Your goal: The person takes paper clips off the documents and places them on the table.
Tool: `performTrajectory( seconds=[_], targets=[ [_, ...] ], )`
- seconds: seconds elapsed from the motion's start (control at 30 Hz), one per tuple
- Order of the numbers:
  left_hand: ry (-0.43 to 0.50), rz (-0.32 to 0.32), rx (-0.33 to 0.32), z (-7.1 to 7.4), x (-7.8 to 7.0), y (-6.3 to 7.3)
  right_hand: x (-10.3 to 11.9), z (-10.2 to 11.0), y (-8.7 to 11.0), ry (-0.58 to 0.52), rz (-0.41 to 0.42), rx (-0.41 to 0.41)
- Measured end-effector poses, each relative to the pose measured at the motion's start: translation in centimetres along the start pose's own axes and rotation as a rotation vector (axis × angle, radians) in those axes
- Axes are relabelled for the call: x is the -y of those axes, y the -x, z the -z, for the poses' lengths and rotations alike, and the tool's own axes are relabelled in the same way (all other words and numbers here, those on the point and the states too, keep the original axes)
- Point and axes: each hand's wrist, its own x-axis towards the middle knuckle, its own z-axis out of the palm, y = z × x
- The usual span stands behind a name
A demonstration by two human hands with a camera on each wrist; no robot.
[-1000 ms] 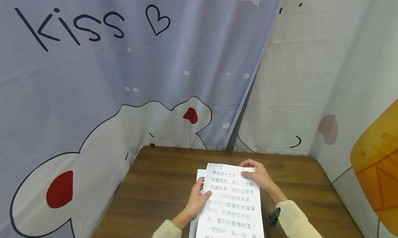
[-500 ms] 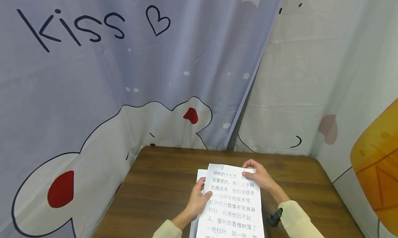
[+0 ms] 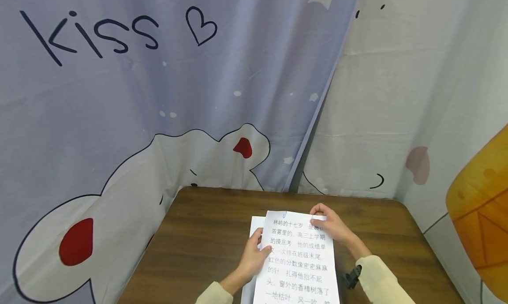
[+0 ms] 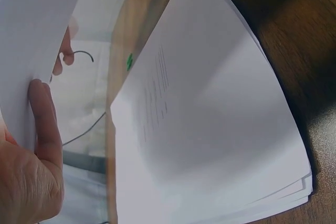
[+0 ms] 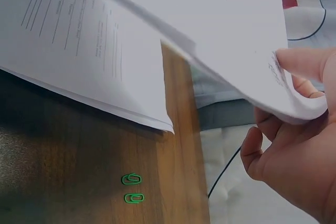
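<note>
Both hands hold up a stack of paper sheets (image 3: 299, 264) with large Chinese print on its front. My left hand (image 3: 252, 256) grips its left edge, thumb in front and fingers behind. Near the top right corner my right hand (image 3: 333, 227) pinches the sheets; in the right wrist view they bend between its thumb and fingers. A blue paper clip (image 3: 284, 214) sits on the top edge, left of centre. A thin mark shows beside the right fingertips, too small to identify. Beneath the held sheets lies another pile of printed papers (image 4: 220, 119).
Two green paper clips (image 5: 131, 179) lie on the brown wooden table (image 3: 206, 233), beyond the lower pile. Patterned curtains (image 3: 198, 96) hang behind the table and to its right. A dark band with a small device (image 3: 352, 277) is on the right wrist.
The held sheets have shifted slightly down and to the right. My right hand has moved a little to the right along the top edge; both hands keep their hold.
</note>
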Motion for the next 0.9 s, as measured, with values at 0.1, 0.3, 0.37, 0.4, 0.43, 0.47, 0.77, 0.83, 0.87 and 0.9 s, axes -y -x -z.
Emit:
performTrajectory(
  seconds=[0.1, 0.3, 0.37, 0.4, 0.43, 0.47, 0.77, 0.83, 0.87, 0.9],
  targets=[
    [-0.001, 0.0, 0.0, -0.01, 0.0, -0.01, -0.11, -0.26, -0.01, 0.005, 0.004, -0.008],
    [0.006, -0.01, -0.004, -0.01, -0.01, 0.15, -0.32, -0.53, 0.04, 0.046, 0.036, -0.05],
    [0.007, -0.009, -0.005, 0.01, 0.04, 0.2, -0.48, -0.58, 0.13, 0.047, 0.041, -0.055],
    [0.009, -0.013, -0.003, 0.02, 0.05, 0.23, -0.55, -0.59, 0.19, 0.044, 0.042, -0.056],
    [0.013, -0.015, -0.001, 0.01, 0.06, 0.23, -0.63, -0.59, 0.24, 0.038, 0.044, -0.059],
    [0.017, -0.022, 0.004, 0.01, 0.08, 0.22, -0.7, -0.58, 0.27, 0.032, 0.046, -0.06],
    [0.029, -0.007, 0.01, -0.16, -0.04, 0.11, -0.67, -0.51, 0.23, 0.025, 0.055, -0.087],
    [0.026, -0.005, 0.009, -0.17, -0.08, 0.13, -0.66, -0.5, 0.17, 0.026, 0.053, -0.097],
    [0.023, -0.006, 0.007, -0.17, -0.08, 0.13, -0.66, -0.48, 0.13, 0.027, 0.052, -0.105],
    [0.021, -0.009, 0.006, -0.16, -0.05, 0.14, -0.65, -0.47, 0.1, 0.028, 0.053, -0.112]
  ],
)
